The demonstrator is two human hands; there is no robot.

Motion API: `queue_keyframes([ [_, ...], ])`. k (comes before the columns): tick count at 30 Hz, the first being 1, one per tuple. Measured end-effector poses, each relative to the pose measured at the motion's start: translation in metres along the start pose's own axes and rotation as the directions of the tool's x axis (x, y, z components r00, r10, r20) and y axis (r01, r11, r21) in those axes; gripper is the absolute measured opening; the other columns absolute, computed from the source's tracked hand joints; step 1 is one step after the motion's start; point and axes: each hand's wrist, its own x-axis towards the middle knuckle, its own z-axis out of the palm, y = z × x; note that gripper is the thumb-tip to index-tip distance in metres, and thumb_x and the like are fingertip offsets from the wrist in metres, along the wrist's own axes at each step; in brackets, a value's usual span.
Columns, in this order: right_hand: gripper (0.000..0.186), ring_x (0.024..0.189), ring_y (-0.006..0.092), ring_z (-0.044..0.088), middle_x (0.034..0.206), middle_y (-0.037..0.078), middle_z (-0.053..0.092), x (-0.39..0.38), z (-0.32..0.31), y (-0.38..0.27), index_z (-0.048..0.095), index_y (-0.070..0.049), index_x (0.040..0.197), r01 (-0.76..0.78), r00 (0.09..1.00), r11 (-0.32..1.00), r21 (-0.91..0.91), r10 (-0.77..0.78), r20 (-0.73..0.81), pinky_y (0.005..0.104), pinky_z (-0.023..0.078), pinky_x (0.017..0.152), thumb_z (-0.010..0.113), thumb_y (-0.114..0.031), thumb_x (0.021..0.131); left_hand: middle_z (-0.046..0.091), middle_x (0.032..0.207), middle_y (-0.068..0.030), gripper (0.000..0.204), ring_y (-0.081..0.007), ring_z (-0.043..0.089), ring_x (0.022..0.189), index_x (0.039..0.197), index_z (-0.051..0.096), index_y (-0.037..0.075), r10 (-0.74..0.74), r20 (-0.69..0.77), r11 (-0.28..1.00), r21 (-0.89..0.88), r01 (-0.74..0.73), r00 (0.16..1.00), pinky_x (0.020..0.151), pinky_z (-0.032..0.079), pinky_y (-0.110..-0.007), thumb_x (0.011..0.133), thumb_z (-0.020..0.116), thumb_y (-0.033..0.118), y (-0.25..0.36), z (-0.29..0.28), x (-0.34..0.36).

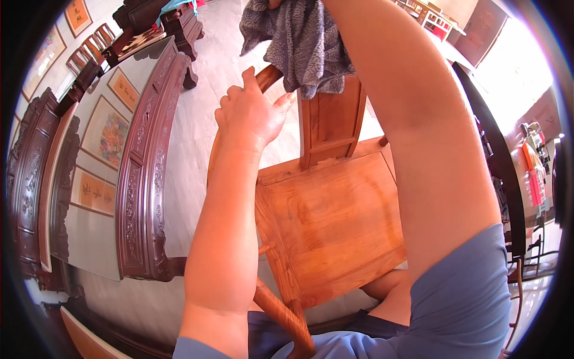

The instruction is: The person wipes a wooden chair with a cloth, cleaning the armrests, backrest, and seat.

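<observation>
At left stands a dark carved table (142, 161), its glossy top mirroring 3 framed pictures. Next, the left hand (251, 116) rests on the curved rail (268, 78) of a wooden chair (335, 221), thumb spread apart from the bent fingers. A grey cloth (308, 48) hangs at the chair's back, beyond the seat. The right hand (274, 3) barely shows beside the cloth; I cannot tell whether its fingers clamp it.

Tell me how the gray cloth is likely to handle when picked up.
The gray cloth is probably floppy, since it hangs in loose, soft folds. It is likely light, looking like plain fabric with a ragged lower edge. Its fuzzy, textured surface suggests it wouldn't be slippery.
</observation>
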Motion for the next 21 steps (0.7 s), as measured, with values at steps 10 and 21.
queue_keyframes([
  [10,0.037,0.131,0.0379,0.053,0.133,0.020,0.062,-0.048,0.099,-0.023,0.067,-0.002,0.118,0.021,0.643,1.000,-0.019,-0.028,-0.765,0.0538,0.039,0.110,0.054,-0.017,0.087,0.057,0.140,-0.0225,0.100,-0.0388,0.052,0.131,0.161,0.030,0.011,-0.013,0.015,0.998,-0.055,0.014,1.000,0.112,0.037,-0.049,0.087,0.070,0.065,-0.004,0.000,0.003],
  [21,0.022,0.103,0.0370,0.070,0.107,0.018,0.073,-0.032,0.063,0.000,0.075,-0.006,0.098,-0.115,0.746,0.976,-0.187,-0.040,-0.665,0.0471,0.053,0.094,0.059,-0.018,0.088,0.063,0.132,-0.0240,0.099,-0.0397,0.061,0.125,0.159,0.035,0.007,0.055,-0.053,0.998,-0.019,-0.056,0.997,0.104,0.048,-0.049,0.087,0.071,0.064,-0.004,0.011,-0.002],
])
